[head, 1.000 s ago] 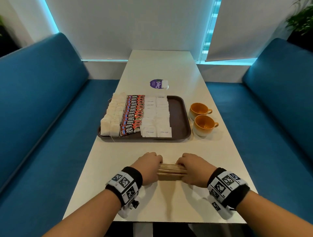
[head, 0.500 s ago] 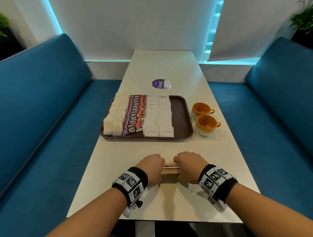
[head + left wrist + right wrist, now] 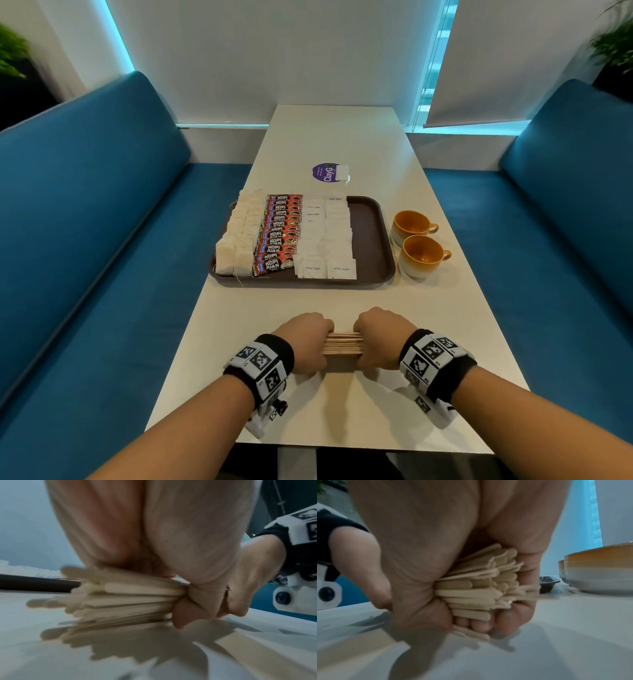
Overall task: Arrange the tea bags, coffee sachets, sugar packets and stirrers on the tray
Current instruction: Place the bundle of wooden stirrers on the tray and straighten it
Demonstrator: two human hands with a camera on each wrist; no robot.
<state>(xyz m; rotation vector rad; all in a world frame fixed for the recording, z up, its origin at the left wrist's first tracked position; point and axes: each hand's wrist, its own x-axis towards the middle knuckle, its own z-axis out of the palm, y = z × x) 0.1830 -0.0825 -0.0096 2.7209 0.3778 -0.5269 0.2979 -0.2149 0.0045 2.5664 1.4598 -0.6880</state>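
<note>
**Stirrers last: three rows down, one bundle to go**

While the tray (image 3: 375,236) already carries the tea bags (image 3: 236,236), the coffee sachets (image 3: 279,234) and the sugar packets (image 3: 327,240) in neat rows, its right strip is bare, and I judge that strip is meant for the stirrers (image 3: 343,343). These are not yet on the tray: the bundle lies crosswise on the table (image 3: 342,411), near the front edge and well short of the tray. So roughly three quarters of the job looks done; what remains is to carry the sticks over and lay them out.

Both hands grip the bundle, one at each end. The left hand (image 3: 306,342) has its fingers curled round the sticks, whose ragged ends fan out past the fist in the left wrist view. The right hand (image 3: 379,337) is likewise wrapped tight, fingers (image 3: 477,625) tucked under the bundle and pressed together, with a stick or two loose beneath them against the table. Two cups (image 3: 416,245) stand right of the tray.
</note>
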